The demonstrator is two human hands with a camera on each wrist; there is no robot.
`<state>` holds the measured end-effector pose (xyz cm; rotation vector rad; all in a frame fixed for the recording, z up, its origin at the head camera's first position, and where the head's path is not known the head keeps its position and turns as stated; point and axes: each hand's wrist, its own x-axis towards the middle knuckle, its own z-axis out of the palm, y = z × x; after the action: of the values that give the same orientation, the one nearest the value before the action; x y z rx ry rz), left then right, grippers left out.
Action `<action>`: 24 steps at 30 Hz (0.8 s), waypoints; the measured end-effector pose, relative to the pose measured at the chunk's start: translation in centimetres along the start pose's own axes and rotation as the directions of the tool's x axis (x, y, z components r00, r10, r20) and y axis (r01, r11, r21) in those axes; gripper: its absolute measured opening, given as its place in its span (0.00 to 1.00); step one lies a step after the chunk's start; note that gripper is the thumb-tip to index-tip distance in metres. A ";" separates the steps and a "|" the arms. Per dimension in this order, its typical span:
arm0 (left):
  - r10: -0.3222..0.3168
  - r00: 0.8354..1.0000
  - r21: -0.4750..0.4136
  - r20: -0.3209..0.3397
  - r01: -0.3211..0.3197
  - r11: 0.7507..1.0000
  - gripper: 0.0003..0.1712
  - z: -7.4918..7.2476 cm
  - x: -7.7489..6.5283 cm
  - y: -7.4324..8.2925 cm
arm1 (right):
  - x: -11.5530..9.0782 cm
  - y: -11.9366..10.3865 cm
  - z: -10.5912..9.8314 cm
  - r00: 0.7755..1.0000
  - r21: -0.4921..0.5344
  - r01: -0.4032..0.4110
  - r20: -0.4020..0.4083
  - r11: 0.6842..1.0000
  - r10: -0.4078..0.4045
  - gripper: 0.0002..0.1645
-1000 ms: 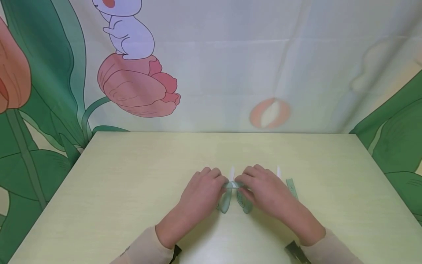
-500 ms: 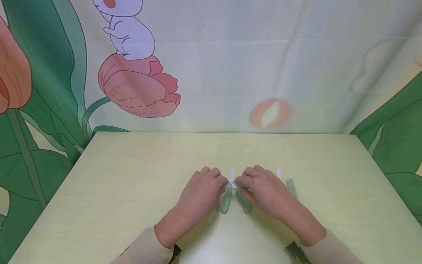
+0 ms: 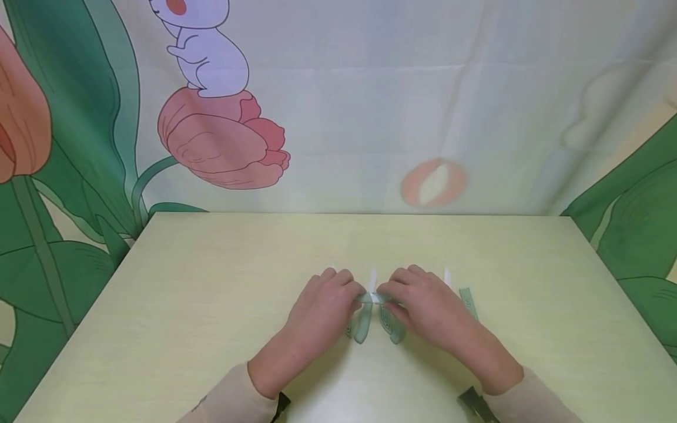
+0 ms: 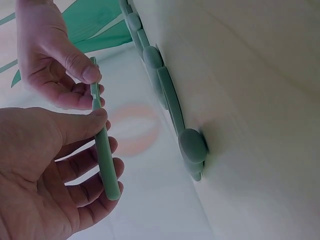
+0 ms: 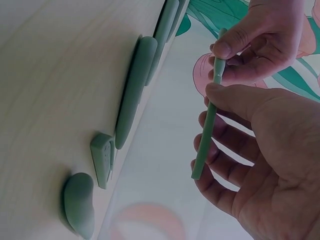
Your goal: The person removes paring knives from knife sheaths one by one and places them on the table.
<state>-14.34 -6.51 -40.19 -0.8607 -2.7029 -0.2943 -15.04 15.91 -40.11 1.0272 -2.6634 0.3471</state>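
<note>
Between both hands, a slim green stick-like piece (image 3: 373, 298) is held level above the table; its exact kind I cannot tell. My left hand (image 3: 325, 302) pinches one half with the thumb against the fingers. From the other side, my right hand (image 3: 425, 302) pinches the other half. In the left wrist view, the near end of the stick (image 4: 106, 165) is rounded and thicker. The right wrist view shows a thinner, flat-cut end on the stick (image 5: 204, 150), and a notch or joint between the two grips.
Below the hands lie green rounded pieces (image 3: 362, 326), some with line patterns, partly hidden. A patterned green strip (image 3: 468, 302) rests to the right, near a white pointed tip (image 3: 447, 276). Another white tip (image 3: 372, 279) shows between the hands. A printed curtain (image 3: 344, 117) hangs behind the table.
Both hands stay almost still. The pale section at the middle of the stick shows slightly more than a second ago.
</note>
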 end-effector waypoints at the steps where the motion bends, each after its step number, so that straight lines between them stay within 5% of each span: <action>1: -0.001 1.000 -0.001 -0.001 0.001 1.000 0.10 0.0 0.0 0.0 | 0.0 0.0 0.0 1.000 0.000 -0.001 0.000 1.000 0.001 0.14; 24: -0.015 1.000 -0.010 0.017 0.016 1.000 0.10 0.0 -0.1 -0.1 | 0.1 0.0 0.0 1.000 0.014 -0.023 0.016 1.000 0.023 0.14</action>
<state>-14.37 -6.66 -40.18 -0.8491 -2.7272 -0.3057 -15.07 15.86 -40.11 1.0078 -2.6925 0.3642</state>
